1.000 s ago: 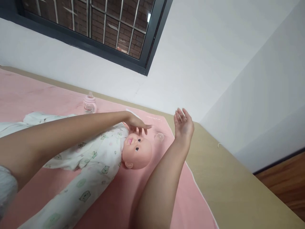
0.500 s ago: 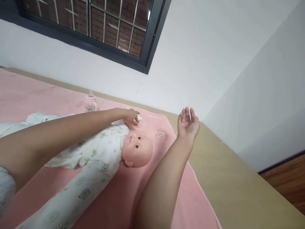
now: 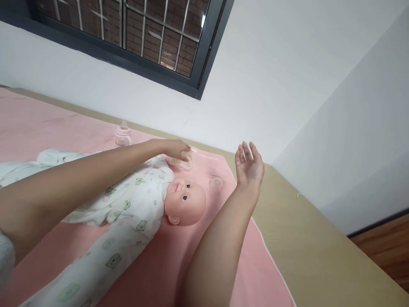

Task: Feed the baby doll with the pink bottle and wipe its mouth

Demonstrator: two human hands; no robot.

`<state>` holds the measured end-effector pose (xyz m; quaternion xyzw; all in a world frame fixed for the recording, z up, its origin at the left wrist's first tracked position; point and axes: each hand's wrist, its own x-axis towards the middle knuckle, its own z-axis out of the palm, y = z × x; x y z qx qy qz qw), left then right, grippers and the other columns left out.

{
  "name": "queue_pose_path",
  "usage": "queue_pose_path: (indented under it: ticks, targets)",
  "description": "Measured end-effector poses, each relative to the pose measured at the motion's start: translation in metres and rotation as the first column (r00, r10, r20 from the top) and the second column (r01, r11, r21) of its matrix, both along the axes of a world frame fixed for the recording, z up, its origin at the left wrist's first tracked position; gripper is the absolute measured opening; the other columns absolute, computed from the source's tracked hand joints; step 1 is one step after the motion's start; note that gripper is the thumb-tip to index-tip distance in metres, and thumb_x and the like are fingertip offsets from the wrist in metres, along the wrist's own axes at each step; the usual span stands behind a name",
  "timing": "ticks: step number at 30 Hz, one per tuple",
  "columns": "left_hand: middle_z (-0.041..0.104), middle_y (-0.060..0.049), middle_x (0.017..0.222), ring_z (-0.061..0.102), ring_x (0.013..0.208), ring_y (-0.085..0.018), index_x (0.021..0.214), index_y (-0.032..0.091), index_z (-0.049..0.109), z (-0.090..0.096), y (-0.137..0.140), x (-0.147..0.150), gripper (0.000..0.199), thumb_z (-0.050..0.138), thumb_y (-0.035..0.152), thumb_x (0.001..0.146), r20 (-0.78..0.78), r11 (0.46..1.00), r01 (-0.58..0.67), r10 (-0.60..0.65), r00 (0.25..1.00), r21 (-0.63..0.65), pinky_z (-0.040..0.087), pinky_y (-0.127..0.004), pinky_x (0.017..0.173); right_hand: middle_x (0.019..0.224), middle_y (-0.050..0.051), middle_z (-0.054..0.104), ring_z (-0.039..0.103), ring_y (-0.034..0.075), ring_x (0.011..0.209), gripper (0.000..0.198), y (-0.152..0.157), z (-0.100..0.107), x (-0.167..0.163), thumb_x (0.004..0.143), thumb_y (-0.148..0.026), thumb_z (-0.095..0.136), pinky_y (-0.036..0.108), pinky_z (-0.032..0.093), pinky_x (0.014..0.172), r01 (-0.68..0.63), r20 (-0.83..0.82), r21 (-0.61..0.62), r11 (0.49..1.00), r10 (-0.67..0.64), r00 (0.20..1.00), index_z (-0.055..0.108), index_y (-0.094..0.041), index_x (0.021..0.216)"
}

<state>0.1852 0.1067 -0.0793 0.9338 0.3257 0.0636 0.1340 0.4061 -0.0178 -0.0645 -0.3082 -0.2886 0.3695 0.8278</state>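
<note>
My left hand [image 3: 177,149] reaches across the doll, its fingers bent down around a small clear packet [image 3: 184,164] with a pale orange tint and a white bit at its far end. Part of the packet is hidden under the hand. Beside it lies a bald baby doll [image 3: 185,204] on its back, dressed in a white outfit [image 3: 140,192] with green bear prints. Raised to the right, my right hand [image 3: 251,168] is open, palm showing, with fingers spread and nothing in it. Between the doll's head and my right forearm rests a clear rounded cap [image 3: 216,183].
A pink-topped baby bottle [image 3: 123,135] stands upright behind my left forearm. The pink mat [image 3: 271,277] covers much of the wooden surface [image 3: 306,251]. A white wall [image 3: 271,64] and a barred window [image 3: 159,38] border the far side.
My left hand has shifted slightly right and up, and more of the clear packet shows beneath it. My right hand has turned a little, its fingers spreading wider.
</note>
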Motion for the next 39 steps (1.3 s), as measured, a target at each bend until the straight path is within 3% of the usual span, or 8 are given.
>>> queue_pose_path:
  ticks: [3,7,14,19,23,26,30,39]
  targets:
    - [0.039,-0.010,0.151,0.038,0.135,-0.026,0.138,0.015,0.048,0.026,-0.025,-0.010,0.065,0.049,0.053,0.086,0.074,0.996,0.090,-0.088,0.993,-0.024,0.028,-0.032,0.110,0.114,0.003,0.064,0.060,0.011,0.105,0.032,-0.006,0.002,-0.006,0.074,-0.028,0.069,0.028,0.047,0.094,-0.008,0.401,-0.066,0.998,0.034,0.915,0.064,-0.021,0.105]
    - [0.035,0.001,0.153,0.033,0.139,-0.023,0.141,0.028,0.046,0.049,-0.065,-0.027,0.059,0.050,0.053,0.088,0.279,0.934,0.319,-0.268,0.922,-0.159,0.027,-0.031,0.111,0.124,0.001,0.060,0.055,0.014,0.109,0.048,-0.013,0.009,-0.017,0.064,-0.023,0.076,0.033,0.042,0.097,0.036,0.765,-0.223,0.974,0.152,0.626,0.066,-0.028,0.110]
    - [0.050,0.003,0.143,0.030,0.140,-0.031,0.135,0.033,0.053,0.057,-0.100,-0.076,0.056,0.053,0.057,0.085,0.314,0.955,0.237,-0.173,0.934,-0.180,0.028,-0.039,0.110,0.081,0.001,0.066,0.057,0.015,0.077,0.025,-0.020,0.022,-0.030,0.074,-0.040,0.067,0.028,0.043,0.074,-0.062,0.829,-0.486,0.872,0.483,0.283,0.069,-0.017,0.084]
    - [0.063,-0.003,0.124,0.053,0.120,-0.029,0.115,0.022,0.064,0.053,-0.112,-0.096,0.047,0.048,0.057,0.087,0.453,0.989,0.058,0.008,0.892,-0.133,0.040,-0.036,0.098,0.076,-0.001,0.063,0.053,0.013,0.070,0.022,-0.035,0.041,-0.057,0.074,-0.039,0.066,0.024,0.038,0.062,-0.020,0.846,-0.524,0.851,0.523,0.101,0.066,-0.018,0.079]
    - [0.058,-0.005,0.128,0.051,0.120,-0.028,0.121,0.022,0.052,0.056,-0.125,-0.098,0.055,0.060,0.057,0.078,0.495,0.992,-0.008,0.068,0.866,-0.122,0.041,-0.033,0.094,0.081,0.000,0.065,0.054,0.012,0.068,0.015,-0.047,0.054,-0.091,0.076,-0.035,0.064,0.023,0.038,0.058,-0.013,0.847,-0.528,0.849,0.526,-0.073,0.068,-0.021,0.082]
    - [0.061,-0.005,0.123,0.053,0.116,-0.028,0.120,0.024,0.051,0.057,-0.128,-0.100,0.058,0.068,0.053,0.072,0.378,0.989,0.051,0.006,0.926,-0.141,0.042,-0.031,0.089,0.080,0.001,0.067,0.057,0.014,0.070,0.016,-0.051,0.057,-0.108,0.077,-0.033,0.064,0.024,0.040,0.059,-0.084,0.840,-0.539,0.838,0.529,-0.116,0.070,-0.022,0.087]
    - [0.068,0.000,0.093,0.061,0.090,-0.022,0.090,0.022,0.063,0.054,-0.121,-0.107,0.026,0.064,0.045,0.077,0.247,0.981,0.134,-0.097,0.964,-0.138,0.042,-0.027,0.075,0.087,0.003,0.069,0.062,0.017,0.080,0.017,-0.052,0.056,-0.114,0.078,-0.032,0.064,0.026,0.045,0.063,-0.183,0.868,-0.496,0.849,0.484,-0.111,0.071,-0.022,0.090]
    - [0.062,0.002,0.069,0.052,0.061,-0.011,0.075,0.015,0.066,0.055,-0.116,-0.118,0.018,0.063,0.031,0.082,0.284,0.918,0.362,-0.308,0.908,-0.160,0.038,-0.022,0.057,0.100,0.003,0.068,0.061,0.017,0.090,0.021,-0.060,0.066,-0.112,0.082,-0.037,0.065,0.029,0.046,0.079,-0.194,0.872,-0.488,0.851,0.465,-0.151,0.067,-0.023,0.097]
